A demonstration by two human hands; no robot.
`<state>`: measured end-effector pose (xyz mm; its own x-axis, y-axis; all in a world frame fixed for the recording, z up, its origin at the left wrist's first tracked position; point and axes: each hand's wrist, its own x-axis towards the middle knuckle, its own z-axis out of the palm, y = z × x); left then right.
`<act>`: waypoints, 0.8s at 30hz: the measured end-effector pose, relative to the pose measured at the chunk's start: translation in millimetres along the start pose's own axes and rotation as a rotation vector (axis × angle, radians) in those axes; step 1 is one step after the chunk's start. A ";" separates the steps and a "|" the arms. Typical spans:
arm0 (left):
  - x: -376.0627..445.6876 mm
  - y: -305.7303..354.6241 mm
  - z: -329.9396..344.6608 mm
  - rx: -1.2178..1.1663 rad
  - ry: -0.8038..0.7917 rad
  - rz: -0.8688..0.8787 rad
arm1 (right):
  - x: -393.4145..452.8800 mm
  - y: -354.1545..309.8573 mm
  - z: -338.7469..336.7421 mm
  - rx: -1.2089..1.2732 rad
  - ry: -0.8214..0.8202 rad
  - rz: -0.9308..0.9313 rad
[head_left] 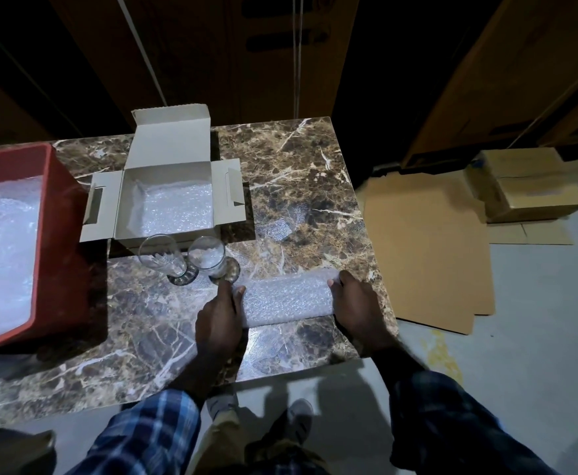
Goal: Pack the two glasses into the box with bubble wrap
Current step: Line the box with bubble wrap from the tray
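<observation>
At the far left a red bin [58,241] holding bubble wrap is cut off by the frame edge and sits on the marble-patterned table [298,173]. Just right of it, toward the back edge, the open cardboard box [164,197] stands with its flaps spread and a sheet of bubble wrap lining its floor. Two glasses stand directly in front of the box: the left glass [162,257] and the right glass [208,257], close together, their clear walls hard to trace against the stone.

The left hand [219,320] lies just in front of the right glass, fingers curled on the left end of a roll of bubble wrap [287,298] that lies across the table. Whether the fingertips touch the glass base cannot be told. The right hand [356,303] grips the roll's right end, near the table's right edge, thumb on top. Bare tabletop lies open behind the roll and in front of the left hand. On the floor to the right lie flattened cardboard [428,248] and a stack of boxes [527,186]. Plaid sleeves cover both forearms.
</observation>
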<state>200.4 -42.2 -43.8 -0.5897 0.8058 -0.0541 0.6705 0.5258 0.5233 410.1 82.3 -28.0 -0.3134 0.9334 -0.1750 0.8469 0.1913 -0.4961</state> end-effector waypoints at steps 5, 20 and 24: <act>-2.9 4.0 2.9 0.055 0.015 -0.072 | 5.7 -6.7 3.4 -0.149 0.023 0.044; -2.2 2.8 14.5 0.121 0.124 0.018 | -31.2 -27.7 81.9 -0.271 -0.106 -0.531; -15.0 3.5 12.7 0.166 0.239 0.207 | -29.9 -25.1 86.7 -0.279 -0.154 -0.516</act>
<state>217.3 -49.0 -52.0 -0.5091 0.8238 0.2495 0.8393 0.4108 0.3561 360.9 23.2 -84.0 -0.7545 0.6483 -0.1027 0.6432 0.6991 -0.3122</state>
